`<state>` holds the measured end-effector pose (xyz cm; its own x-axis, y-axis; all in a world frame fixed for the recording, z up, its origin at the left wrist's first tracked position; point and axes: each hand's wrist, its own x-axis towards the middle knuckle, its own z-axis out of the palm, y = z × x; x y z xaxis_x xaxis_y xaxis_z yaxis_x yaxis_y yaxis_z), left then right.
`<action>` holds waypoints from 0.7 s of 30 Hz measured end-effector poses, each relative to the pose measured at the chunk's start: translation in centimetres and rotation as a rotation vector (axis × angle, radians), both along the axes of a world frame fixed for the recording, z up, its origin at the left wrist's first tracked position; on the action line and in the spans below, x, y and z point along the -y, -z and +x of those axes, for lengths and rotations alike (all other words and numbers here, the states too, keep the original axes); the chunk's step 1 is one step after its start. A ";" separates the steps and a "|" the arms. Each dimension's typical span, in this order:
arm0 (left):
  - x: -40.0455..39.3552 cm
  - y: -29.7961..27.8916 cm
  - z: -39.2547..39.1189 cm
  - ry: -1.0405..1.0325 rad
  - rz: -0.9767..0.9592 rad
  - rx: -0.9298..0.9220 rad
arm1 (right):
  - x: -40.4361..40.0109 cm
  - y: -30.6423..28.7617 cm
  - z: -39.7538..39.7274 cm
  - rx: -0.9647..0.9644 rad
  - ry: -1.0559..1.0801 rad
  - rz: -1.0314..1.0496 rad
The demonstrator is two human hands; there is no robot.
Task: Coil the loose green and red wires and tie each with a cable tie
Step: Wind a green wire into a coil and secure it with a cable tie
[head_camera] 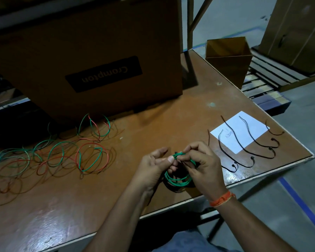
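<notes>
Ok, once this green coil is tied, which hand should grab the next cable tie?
Probably the right hand: the spare cable ties lie just to its right, on and around the white paper. The left hand is farther off and can hold the green coil.

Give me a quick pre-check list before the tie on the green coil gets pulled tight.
1. Green coil gathered into loops: ok, several turns lie together between the hands.
2. Left hand pinching the top of the coil: ok, thumb and fingers close on it.
3. Right hand on the coil top and the black cable tie: ok, fingers curled there.
4. Tie tail threaded through its head: cannot tell, fingers hide it.
5. Spare cable ties at hand: ok, several lie on and beside the white paper on the person's right.
6. Loose wires left to do: not ok, green and red ones lie uncoiled on the table.
</notes>
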<state>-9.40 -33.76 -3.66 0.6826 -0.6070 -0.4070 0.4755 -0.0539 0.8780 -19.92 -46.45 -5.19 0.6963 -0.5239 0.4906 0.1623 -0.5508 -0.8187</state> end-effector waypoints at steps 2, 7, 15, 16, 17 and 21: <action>-0.3 -0.6 0.5 0.073 -0.005 -0.128 | 0.0 0.0 -0.1 0.002 -0.020 0.002; -0.6 -0.9 0.9 0.129 -0.019 -0.229 | 0.1 -0.1 -0.2 0.000 -0.038 0.003; -0.2 -0.7 0.5 0.089 0.018 -0.199 | 0.2 0.0 -0.3 0.010 -0.049 0.033; -0.3 -0.7 0.6 0.099 0.024 -0.211 | 0.2 0.0 -0.3 0.014 -0.054 0.025; -0.3 -0.8 0.7 0.114 0.025 -0.229 | 0.1 0.0 -0.4 0.016 -0.058 0.014; -0.7 -1.1 1.1 0.153 0.009 -0.254 | 0.1 0.0 -0.5 0.023 -0.070 -0.029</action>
<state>-8.30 -33.08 -2.51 0.4587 -0.6910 -0.5586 0.6658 -0.1491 0.7311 -20.43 -46.55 -5.19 0.7195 -0.4596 0.5207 0.2199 -0.5604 -0.7985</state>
